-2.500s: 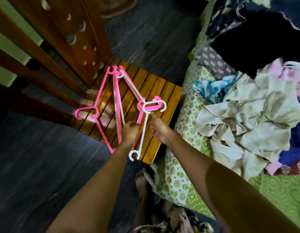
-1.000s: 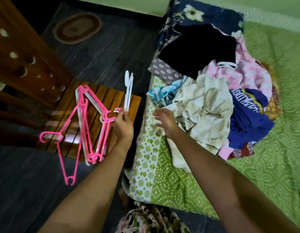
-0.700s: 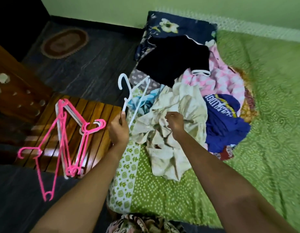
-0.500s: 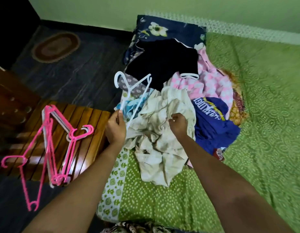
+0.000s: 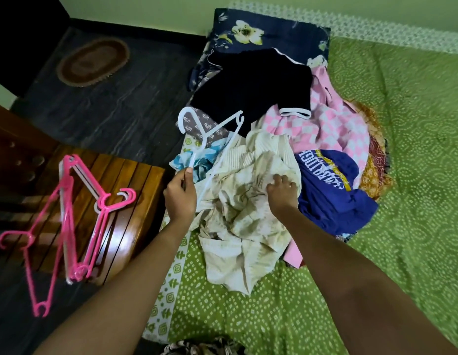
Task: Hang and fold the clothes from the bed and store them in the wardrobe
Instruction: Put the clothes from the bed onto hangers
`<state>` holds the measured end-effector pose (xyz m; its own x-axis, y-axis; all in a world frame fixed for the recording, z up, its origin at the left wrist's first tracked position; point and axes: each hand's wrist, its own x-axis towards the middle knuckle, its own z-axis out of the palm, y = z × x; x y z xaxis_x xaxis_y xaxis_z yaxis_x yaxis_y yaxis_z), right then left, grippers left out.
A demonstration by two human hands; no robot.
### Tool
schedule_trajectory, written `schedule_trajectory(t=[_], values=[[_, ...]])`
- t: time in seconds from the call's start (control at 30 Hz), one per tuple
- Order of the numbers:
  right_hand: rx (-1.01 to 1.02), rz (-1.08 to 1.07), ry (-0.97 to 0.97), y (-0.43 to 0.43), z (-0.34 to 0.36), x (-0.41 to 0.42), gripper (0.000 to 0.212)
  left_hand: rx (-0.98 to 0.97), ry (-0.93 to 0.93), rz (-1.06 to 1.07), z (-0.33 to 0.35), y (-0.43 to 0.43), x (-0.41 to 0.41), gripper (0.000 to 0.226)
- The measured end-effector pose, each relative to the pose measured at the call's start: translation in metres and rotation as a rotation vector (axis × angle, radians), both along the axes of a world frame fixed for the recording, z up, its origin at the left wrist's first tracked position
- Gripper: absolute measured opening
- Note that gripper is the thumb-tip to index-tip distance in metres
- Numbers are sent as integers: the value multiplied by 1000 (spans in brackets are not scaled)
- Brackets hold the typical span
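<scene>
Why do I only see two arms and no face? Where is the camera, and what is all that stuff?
The camera sits on a person's head, looking down, so you see just their arms. The left hand holds a thin white plastic hanger. The right hand rests on a crumpled cream shirt, which tops a pile of clothes on the bed's green patterned sheet. The pile also has a black top, a pink checked cloth and a blue printed T-shirt. Beside the bed, pink plastic hangers lie on a slatted wooden stool.

White hanger in left hand, right hand on cream garment.
</scene>
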<state>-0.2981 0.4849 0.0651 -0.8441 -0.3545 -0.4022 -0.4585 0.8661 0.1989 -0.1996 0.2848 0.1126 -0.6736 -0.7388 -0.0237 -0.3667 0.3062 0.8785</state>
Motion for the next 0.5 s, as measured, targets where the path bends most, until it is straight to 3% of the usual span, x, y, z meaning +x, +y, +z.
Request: schedule_trajectory(t=[0.1,0.23,0.3,0.5], values=[[-257,-16,52,2,0,-2,32,-3,-13,-13,3,3,-1,32],[-904,-414,26,-15,41,1,18,18,20,-37,20,1,3,33],[-1097,-457,60,-24,71,2,14,38,66,-47,37,1,6,32],[-1301,-343,142,-43,170,24,24,33,152,-117,118,-8,29,28]])
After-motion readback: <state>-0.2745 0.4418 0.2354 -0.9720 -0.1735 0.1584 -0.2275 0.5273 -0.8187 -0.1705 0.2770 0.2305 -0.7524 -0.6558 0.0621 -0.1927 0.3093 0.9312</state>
